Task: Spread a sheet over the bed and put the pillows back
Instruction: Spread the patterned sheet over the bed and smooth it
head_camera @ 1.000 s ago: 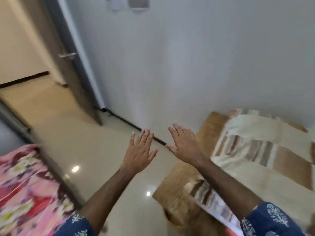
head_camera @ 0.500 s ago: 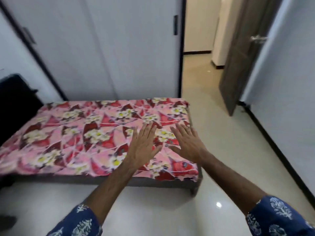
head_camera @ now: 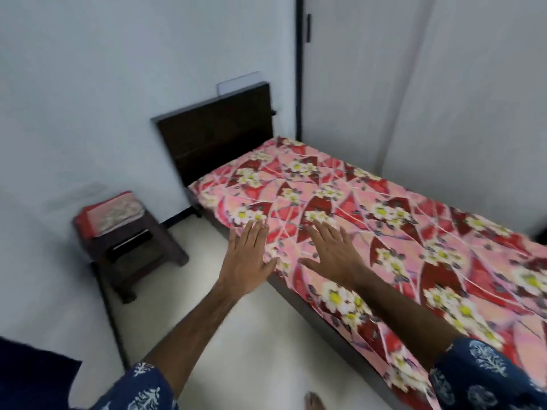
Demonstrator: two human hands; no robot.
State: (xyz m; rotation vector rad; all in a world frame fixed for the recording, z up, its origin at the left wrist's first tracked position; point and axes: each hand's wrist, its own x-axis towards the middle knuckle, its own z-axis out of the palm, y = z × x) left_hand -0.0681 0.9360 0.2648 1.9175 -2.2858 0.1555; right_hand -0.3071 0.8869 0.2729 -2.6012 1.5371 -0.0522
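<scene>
A pink and red floral sheet (head_camera: 393, 220) lies flat over the bed, whose dark wooden headboard (head_camera: 216, 131) stands against the white wall. My left hand (head_camera: 248, 258) is stretched out in the air near the bed's near edge, fingers straight and holding nothing. My right hand (head_camera: 334, 255) is stretched out over the sheet beside it, palm down, also holding nothing. A red folded cloth or cushion (head_camera: 109, 213) lies on a dark stool (head_camera: 130, 250) left of the bed. No pillow shows on the bed.
White wardrobe doors (head_camera: 414, 84) stand behind the bed on the right. Pale tiled floor (head_camera: 251, 344) runs between the stool and the bed. My bare toes (head_camera: 315, 402) show at the bottom edge. A dark shape (head_camera: 29, 377) fills the lower left corner.
The view has swung left from a second bed and doorway, across the floral bed's foot, to its headboard end. Both hands stay outstretched and hold nothing throughout.
</scene>
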